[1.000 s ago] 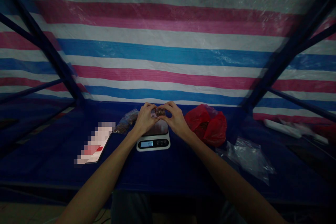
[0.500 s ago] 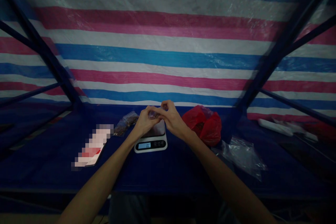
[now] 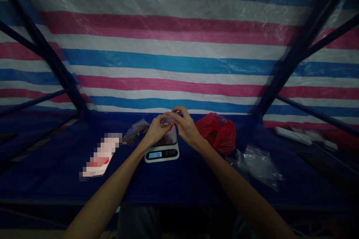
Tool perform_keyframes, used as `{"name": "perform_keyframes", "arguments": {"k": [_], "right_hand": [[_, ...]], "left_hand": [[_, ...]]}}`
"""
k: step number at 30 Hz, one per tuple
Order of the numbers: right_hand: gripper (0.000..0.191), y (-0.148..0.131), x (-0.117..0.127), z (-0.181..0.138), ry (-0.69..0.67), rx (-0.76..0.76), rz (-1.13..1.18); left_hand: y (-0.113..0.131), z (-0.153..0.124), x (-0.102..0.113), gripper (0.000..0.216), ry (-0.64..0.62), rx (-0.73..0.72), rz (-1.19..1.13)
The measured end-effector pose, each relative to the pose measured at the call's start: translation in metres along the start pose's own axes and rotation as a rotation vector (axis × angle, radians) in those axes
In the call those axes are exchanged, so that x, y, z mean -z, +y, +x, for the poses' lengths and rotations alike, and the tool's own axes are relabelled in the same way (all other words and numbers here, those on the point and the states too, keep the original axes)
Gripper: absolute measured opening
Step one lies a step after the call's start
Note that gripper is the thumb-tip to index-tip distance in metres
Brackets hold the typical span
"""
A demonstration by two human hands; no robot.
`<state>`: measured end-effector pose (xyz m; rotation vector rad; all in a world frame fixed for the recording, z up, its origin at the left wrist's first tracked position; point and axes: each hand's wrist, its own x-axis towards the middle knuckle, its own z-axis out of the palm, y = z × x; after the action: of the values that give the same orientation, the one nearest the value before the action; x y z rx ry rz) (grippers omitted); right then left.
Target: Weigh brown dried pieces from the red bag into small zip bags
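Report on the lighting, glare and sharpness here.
Head view: dim, blue table shadowed toward the right; head view: glints on striped sheet and clear bags; head view: phone pixelated; head view: scale display readable, clear plastic between left hand and right hand indistinct.

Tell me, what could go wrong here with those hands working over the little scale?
The small clear bag held in the fingers could slip and drop onto the scale. The right forearm passes close to the red bag, so a bump might spill the brown contents showing inside. The left forearm could nudge the phone lying beside it.
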<state>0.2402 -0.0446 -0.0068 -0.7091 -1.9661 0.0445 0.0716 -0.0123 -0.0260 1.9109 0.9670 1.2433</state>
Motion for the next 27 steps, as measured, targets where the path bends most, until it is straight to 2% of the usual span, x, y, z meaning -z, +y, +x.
{"name": "perform_keyframes", "arguments": {"k": [3,5,7,10,13,15,17,19,21,22,24,27], "right_hand": [[0.044,-0.007,0.011,0.01,0.193,-0.173,-0.032],[0.04,-0.012,0.023,0.013,0.229,-0.274,-0.064],[0.035,-0.014,0.037,0.007,0.163,-0.327,-0.085],[0.02,-0.011,0.051,-0.019,-0.057,-0.379,-0.133],[0.008,-0.005,0.057,-0.052,-0.311,-0.396,-0.289],[0.008,-0.003,0.06,-0.069,-0.434,-0.364,-0.358],[0.014,-0.008,0.066,-0.083,-0.445,-0.314,-0.368],[0.019,-0.02,0.076,-0.096,-0.333,-0.319,-0.416],[0.01,-0.034,0.087,-0.112,-0.226,-0.41,-0.528],[0.004,-0.039,0.092,-0.121,-0.237,-0.459,-0.582],[0.009,-0.046,0.098,-0.137,-0.305,-0.529,-0.644],[0.007,-0.047,0.099,-0.15,-0.383,-0.563,-0.61]], "left_hand": [[0.0,0.002,0.002,0.018,0.043,-0.029,0.014],[0.002,0.004,0.004,0.017,0.105,-0.018,-0.031],[0.006,0.004,0.007,0.018,0.161,0.012,-0.102],[0.013,0.002,0.009,0.02,0.184,0.059,-0.196],[0.017,-0.001,0.006,0.025,0.128,0.115,-0.264],[0.019,-0.004,0.003,0.027,0.074,0.106,-0.28],[0.019,-0.006,0.0,0.026,0.036,0.05,-0.257],[0.019,-0.007,-0.003,0.025,0.027,-0.001,-0.233],[0.022,-0.007,-0.005,0.027,0.006,-0.033,-0.234],[0.023,-0.008,-0.007,0.028,-0.012,-0.043,-0.241],[0.027,-0.009,-0.01,0.03,-0.059,-0.053,-0.252],[0.033,-0.012,-0.016,0.026,-0.102,-0.041,-0.241]]}}
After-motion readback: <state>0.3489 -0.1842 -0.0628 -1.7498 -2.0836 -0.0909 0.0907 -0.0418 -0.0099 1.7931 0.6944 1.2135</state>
